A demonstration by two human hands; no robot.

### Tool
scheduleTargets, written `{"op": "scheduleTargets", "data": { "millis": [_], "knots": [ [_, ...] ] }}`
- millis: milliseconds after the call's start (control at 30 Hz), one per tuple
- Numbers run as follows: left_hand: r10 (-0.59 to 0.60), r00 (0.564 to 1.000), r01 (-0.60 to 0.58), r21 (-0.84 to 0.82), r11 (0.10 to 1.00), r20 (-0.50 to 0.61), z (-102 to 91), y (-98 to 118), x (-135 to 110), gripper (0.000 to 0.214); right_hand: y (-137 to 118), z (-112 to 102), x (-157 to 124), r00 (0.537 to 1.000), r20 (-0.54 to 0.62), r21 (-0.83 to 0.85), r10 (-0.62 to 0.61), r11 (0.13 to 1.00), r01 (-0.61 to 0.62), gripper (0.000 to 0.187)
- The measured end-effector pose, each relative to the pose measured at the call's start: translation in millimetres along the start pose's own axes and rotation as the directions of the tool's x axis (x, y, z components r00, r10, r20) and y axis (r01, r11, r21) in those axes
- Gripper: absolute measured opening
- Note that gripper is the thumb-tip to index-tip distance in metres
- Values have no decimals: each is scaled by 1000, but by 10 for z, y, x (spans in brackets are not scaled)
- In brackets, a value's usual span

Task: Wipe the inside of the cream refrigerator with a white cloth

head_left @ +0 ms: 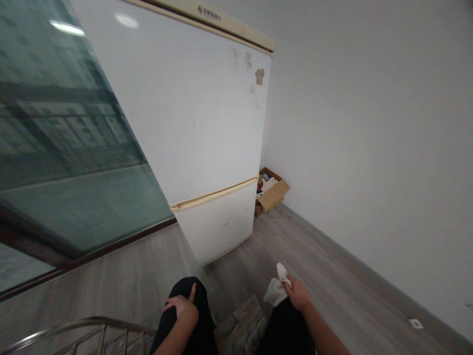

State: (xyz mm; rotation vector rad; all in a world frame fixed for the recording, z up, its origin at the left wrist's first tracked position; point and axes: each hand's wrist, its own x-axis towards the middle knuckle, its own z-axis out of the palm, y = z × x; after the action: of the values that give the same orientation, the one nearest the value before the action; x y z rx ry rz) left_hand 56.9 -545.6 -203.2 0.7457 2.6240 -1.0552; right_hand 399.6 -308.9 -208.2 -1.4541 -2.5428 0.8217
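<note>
A crumpled off-white cloth (275, 293) is bunched in the right hand's fingers (291, 290), drooping beside the right knee (285, 315).

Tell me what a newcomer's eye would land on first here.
Likely the tall white refrigerator ahead, with brown marks toward its upper right. Then the pale cloth in the right hand, by the right leg, and the open, filled cardboard box beside the refrigerator's right edge.

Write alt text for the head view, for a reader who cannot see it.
A person's right hand grips a white cloth; the left hand rests on a dark-trousered knee. Ahead stands a marked white refrigerator, with an open cardboard box by the wall.
</note>
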Motion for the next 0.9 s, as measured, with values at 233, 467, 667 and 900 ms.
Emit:
{"op": "scheduleTargets", "data": {
  "millis": [233,467,667,900],
  "knots": [
    [7,1000,-7,-29,1000,6,-8,-10,28,109,11,2,0,1000,30,-21,-8,1000,8,43],
    [7,1000,-7,-78,997,1,-17,-17,1,121,10,1,1,999,31,-19,8,1000,-7,40],
    [12,1000,-12,-66,998,-5,-33,-17,2,109,-5,-16,3,999,33,13,2,1000,-3,39],
    [6,1000,-5,-27,1000,11,-48,-18,-1,109,-8,-29,-17,999,30,9,-17,1000,16,40]
  ]
}}
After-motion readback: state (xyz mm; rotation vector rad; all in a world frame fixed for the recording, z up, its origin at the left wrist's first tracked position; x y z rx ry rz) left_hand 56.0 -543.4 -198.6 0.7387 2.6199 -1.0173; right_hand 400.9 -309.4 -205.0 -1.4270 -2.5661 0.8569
